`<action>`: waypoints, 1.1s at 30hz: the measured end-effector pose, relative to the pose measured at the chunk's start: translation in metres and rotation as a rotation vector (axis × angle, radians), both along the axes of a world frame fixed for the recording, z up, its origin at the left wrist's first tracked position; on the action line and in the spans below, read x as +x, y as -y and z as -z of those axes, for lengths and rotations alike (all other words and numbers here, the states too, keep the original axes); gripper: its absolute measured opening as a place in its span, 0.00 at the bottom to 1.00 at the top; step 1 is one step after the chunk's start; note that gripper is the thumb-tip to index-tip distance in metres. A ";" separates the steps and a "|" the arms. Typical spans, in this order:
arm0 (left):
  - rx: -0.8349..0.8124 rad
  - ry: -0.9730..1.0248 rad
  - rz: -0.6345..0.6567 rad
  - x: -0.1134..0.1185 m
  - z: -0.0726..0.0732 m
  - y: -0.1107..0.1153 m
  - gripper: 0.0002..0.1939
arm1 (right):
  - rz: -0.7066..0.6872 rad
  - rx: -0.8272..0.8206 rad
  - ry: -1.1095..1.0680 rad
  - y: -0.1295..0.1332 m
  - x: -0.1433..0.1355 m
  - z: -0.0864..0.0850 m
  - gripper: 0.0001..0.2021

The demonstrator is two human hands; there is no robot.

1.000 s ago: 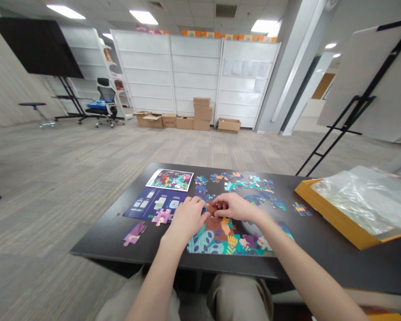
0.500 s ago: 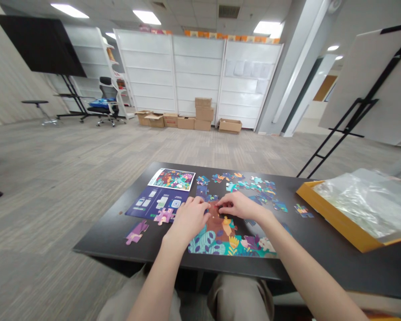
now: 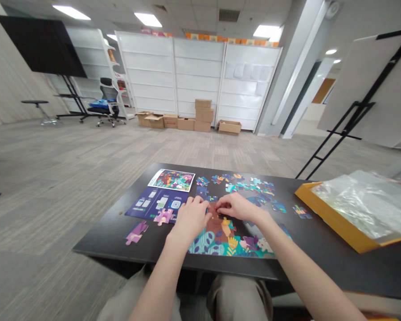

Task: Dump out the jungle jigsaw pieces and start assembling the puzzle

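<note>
A partly joined jigsaw puzzle lies near the table's front edge, with a brown animal, leaves and flowers on it. My left hand is curled at the left side of the brown area, thumb and fingertips on it. From the other side my right hand pinches at a brown puzzle piece in its upper part. Fingers partly cover that piece, so its outline is hidden. To the left lie a pink puzzle piece, overlapping a dark blue leaflet, and a purple puzzle piece.
Several loose and joined pieces are spread over the back of the black table. The picture card lies at the back left. On the right stands a yellow box with clear plastic wrap in it.
Both hands stay at the brown part of the puzzle, with only slight finger movement. The view has shifted a little; the loose pieces look unmoved.
</note>
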State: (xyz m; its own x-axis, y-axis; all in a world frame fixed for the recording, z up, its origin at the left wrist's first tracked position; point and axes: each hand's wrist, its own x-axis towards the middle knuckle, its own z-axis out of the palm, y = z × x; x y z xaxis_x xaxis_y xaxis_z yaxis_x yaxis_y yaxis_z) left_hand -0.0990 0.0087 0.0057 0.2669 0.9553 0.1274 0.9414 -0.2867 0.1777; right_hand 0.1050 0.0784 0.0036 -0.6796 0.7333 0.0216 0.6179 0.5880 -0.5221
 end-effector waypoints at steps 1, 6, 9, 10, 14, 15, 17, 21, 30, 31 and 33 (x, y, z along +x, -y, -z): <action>-0.001 0.003 0.004 0.000 0.001 0.000 0.12 | 0.002 0.006 -0.024 -0.001 0.002 -0.002 0.07; 0.009 0.035 0.050 0.001 0.002 -0.001 0.12 | 0.179 0.094 -0.275 -0.010 0.029 -0.022 0.12; 0.003 0.050 0.081 0.006 0.001 -0.002 0.15 | 0.248 0.127 -0.286 -0.019 0.055 -0.035 0.15; -0.004 0.055 0.089 0.008 0.000 -0.002 0.16 | 0.250 0.128 -0.243 -0.021 0.065 -0.037 0.15; -0.030 0.061 0.105 0.014 -0.001 -0.003 0.17 | 0.340 0.163 -0.107 -0.033 0.104 -0.030 0.16; -0.035 0.058 0.106 0.015 -0.001 -0.003 0.17 | 0.389 0.179 -0.087 -0.036 0.114 -0.026 0.16; -0.040 0.050 0.106 0.016 0.000 -0.004 0.16 | 0.501 0.232 -0.021 -0.041 0.133 -0.017 0.14; -0.047 0.035 0.091 0.017 0.000 -0.007 0.17 | 0.731 0.359 0.089 -0.045 0.164 -0.008 0.11; -0.036 0.022 0.084 0.016 0.003 -0.007 0.16 | 0.559 0.361 0.151 -0.047 0.142 0.010 0.11; -0.032 0.023 0.083 0.016 0.003 -0.007 0.16 | 0.496 0.359 0.141 -0.048 0.136 0.015 0.11; -0.030 0.022 0.080 0.016 0.003 -0.007 0.16 | 0.389 0.363 0.093 -0.048 0.124 0.021 0.10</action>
